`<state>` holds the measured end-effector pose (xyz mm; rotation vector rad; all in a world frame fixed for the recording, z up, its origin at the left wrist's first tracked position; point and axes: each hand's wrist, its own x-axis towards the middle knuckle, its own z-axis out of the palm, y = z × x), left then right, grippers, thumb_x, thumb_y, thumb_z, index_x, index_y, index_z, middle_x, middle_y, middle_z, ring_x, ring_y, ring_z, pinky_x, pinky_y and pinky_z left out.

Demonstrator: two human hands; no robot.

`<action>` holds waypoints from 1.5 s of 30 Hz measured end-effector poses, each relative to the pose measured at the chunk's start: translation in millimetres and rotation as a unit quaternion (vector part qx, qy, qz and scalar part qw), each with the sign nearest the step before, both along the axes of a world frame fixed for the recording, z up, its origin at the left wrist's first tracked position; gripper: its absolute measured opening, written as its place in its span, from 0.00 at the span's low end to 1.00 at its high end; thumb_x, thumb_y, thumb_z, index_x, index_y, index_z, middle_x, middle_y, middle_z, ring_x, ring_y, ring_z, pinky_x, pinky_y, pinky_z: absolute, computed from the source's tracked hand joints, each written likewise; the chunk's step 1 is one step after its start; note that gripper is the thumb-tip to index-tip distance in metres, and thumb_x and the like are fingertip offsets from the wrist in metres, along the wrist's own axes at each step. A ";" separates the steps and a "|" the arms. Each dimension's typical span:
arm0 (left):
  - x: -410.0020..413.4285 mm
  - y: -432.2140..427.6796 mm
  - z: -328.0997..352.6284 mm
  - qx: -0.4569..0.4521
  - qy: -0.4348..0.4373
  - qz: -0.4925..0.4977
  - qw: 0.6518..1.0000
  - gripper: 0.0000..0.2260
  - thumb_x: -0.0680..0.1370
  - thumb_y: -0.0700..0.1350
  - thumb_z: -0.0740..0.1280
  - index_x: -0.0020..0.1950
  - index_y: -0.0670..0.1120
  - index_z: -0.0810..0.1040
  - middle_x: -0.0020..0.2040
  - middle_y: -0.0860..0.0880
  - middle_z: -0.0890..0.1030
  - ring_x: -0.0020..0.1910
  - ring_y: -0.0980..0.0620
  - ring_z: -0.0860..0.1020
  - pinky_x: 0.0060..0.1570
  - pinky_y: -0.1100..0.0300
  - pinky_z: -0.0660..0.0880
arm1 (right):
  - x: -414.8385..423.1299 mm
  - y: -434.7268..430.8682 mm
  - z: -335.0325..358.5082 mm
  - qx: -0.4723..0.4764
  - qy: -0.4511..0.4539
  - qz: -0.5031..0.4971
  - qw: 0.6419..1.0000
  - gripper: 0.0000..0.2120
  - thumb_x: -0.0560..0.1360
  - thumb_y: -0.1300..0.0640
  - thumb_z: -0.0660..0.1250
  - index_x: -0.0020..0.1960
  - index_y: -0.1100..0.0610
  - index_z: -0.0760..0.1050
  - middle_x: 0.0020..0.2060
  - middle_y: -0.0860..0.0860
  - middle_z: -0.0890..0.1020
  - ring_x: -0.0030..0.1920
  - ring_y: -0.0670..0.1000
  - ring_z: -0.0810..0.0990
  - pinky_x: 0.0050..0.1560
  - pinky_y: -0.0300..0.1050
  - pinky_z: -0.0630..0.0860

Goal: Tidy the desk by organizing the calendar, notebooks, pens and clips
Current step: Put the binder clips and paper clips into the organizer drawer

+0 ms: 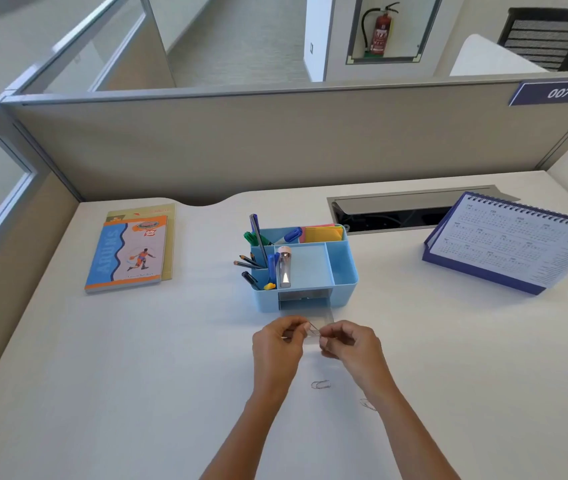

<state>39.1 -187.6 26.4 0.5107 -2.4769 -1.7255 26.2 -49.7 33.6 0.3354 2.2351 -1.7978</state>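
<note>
A light blue desk organizer [341,268] stands mid-desk, holding pens [258,237], pencils, a clear tube and sticky notes. Its clear drawer [324,317] is pulled out toward me. Just in front of the drawer, my left hand [277,344] and my right hand [350,344] meet, both pinching a metal paper clip [313,330] between their fingertips. Two more paper clips lie on the desk: one [320,384] between my forearms, another [367,404] partly under my right wrist. Two stacked notebooks [130,251] lie at the left. A desk calendar [514,242] stands at the right.
A grey partition wall [275,143] runs along the desk's far edge. An open cable tray [390,211] is set into the desk behind the organizer. The white desk surface [102,375] stretches left and right of my arms.
</note>
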 end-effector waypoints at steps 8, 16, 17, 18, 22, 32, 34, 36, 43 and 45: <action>-8.3 -15.2 -1.4 -0.268 -0.002 -0.019 0.963 0.10 0.79 0.50 0.65 0.57 0.55 0.82 0.56 0.54 0.81 0.55 0.55 0.76 0.46 0.64 0.73 | 46.8 11.0 -31.9 0.364 0.087 0.300 0.877 0.07 0.74 0.58 0.65 0.51 0.50 0.76 0.50 0.45 0.71 0.56 0.46 0.65 0.52 0.36 0.72; -1.3 -15.0 -7.9 -0.248 0.050 -0.038 0.967 0.09 0.78 0.44 0.68 0.55 0.51 0.84 0.53 0.53 0.83 0.54 0.55 0.78 0.48 0.69 0.70 | 35.8 4.6 -23.1 0.265 0.030 0.206 0.942 0.10 0.72 0.64 0.64 0.39 0.51 0.75 0.40 0.47 0.81 0.42 0.46 0.78 0.44 0.37 0.75; 0.3 -15.0 -9.3 -0.247 0.071 -0.049 0.965 0.08 0.77 0.44 0.69 0.53 0.51 0.84 0.51 0.53 0.84 0.53 0.55 0.78 0.48 0.70 0.70 | 31.4 3.3 -20.6 0.206 0.013 0.148 0.967 0.09 0.72 0.65 0.66 0.38 0.52 0.77 0.37 0.48 0.83 0.37 0.47 0.80 0.42 0.37 0.77; 2.5 -14.8 -11.3 -0.245 0.093 -0.060 0.963 0.07 0.76 0.43 0.70 0.52 0.50 0.85 0.50 0.54 0.84 0.51 0.55 0.78 0.48 0.70 0.70 | 26.3 1.6 -17.6 0.143 0.000 0.091 0.985 0.08 0.71 0.66 0.69 0.38 0.54 0.79 0.36 0.50 0.83 0.35 0.48 0.81 0.41 0.38 0.79; 10.2 -10.0 -14.1 -0.161 0.097 -0.104 0.977 0.07 0.76 0.44 0.70 0.52 0.51 0.85 0.49 0.54 0.84 0.49 0.57 0.80 0.50 0.64 0.77 | 7.1 -6.4 -3.1 -0.042 -0.026 -0.008 0.999 0.04 0.71 0.67 0.71 0.45 0.62 0.82 0.40 0.56 0.85 0.40 0.51 0.84 0.42 0.39 0.81; -9.8 -11.7 -4.3 -0.116 0.057 -0.020 0.991 0.06 0.77 0.41 0.68 0.50 0.50 0.83 0.47 0.55 0.83 0.45 0.56 0.79 0.48 0.61 0.79 | -3.0 19.8 1.5 0.049 0.009 -0.026 0.998 0.09 0.70 0.68 0.71 0.40 0.55 0.83 0.38 0.51 0.85 0.38 0.49 0.84 0.46 0.39 0.81; -13.0 -15.0 -3.9 -0.155 0.040 -0.021 0.987 0.07 0.78 0.42 0.67 0.52 0.51 0.83 0.49 0.54 0.83 0.46 0.56 0.79 0.47 0.63 0.77 | 3.6 42.9 0.5 0.158 0.006 0.040 0.987 0.12 0.70 0.66 0.71 0.36 0.50 0.81 0.36 0.48 0.84 0.38 0.47 0.82 0.44 0.34 0.78; -15.8 -17.7 -5.3 -0.191 0.022 -0.020 0.981 0.08 0.79 0.44 0.66 0.54 0.52 0.83 0.51 0.52 0.82 0.48 0.54 0.79 0.47 0.64 0.74 | 13.8 63.9 -1.7 0.275 -0.017 0.128 0.953 0.13 0.68 0.63 0.70 0.33 0.45 0.78 0.37 0.45 0.83 0.40 0.45 0.81 0.46 0.37 0.77; -12.5 -21.3 -11.1 -0.210 0.013 -0.006 0.978 0.11 0.80 0.43 0.64 0.59 0.51 0.82 0.54 0.49 0.83 0.51 0.51 0.79 0.47 0.66 0.69 | 54.5 73.6 -22.5 0.373 -0.029 0.248 0.894 0.14 0.68 0.56 0.71 0.35 0.42 0.67 0.42 0.44 0.73 0.42 0.41 0.72 0.39 0.30 0.67; -8.6 -22.3 -11.0 -0.206 0.022 -0.002 0.978 0.11 0.79 0.42 0.64 0.58 0.51 0.82 0.54 0.49 0.83 0.51 0.50 0.79 0.48 0.66 0.70 | 54.6 71.1 -25.3 0.385 -0.011 0.250 0.888 0.14 0.70 0.58 0.69 0.34 0.43 0.68 0.41 0.44 0.72 0.41 0.40 0.72 0.36 0.29 0.66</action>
